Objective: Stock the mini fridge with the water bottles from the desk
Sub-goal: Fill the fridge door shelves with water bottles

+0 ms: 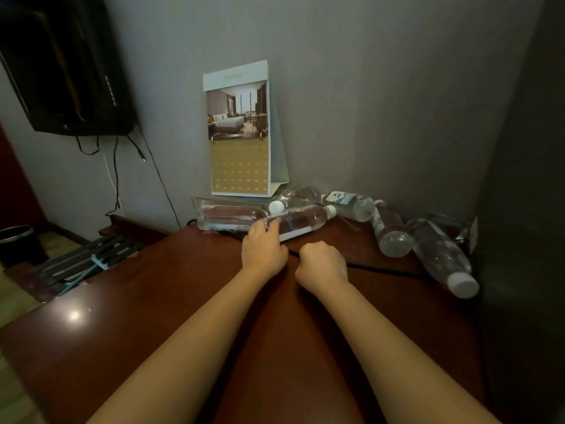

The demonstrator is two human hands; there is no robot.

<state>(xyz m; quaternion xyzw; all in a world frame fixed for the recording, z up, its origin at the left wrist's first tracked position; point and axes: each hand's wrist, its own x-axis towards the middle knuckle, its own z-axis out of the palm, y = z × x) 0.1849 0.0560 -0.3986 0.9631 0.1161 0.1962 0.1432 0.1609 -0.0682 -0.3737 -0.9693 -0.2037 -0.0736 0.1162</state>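
Several clear water bottles with white caps lie on their sides along the back of the dark red-brown desk. My left hand lies on the nearest bottle, its fingers curled over the bottle's lower end. Behind that one lies another bottle in clear plastic wrap. My right hand hovers just right of the left, fingers curled into a loose fist, holding nothing. Further right lie a labelled bottle, a bottle with its base towards me, and a bottle with its cap towards me. No fridge is in view.
A tent-shaped calendar stands against the grey wall behind the bottles. A black cable runs across the desk under my right hand. A wall-mounted TV hangs at the upper left, a luggage rack and bin below it. A dark panel bounds the right.
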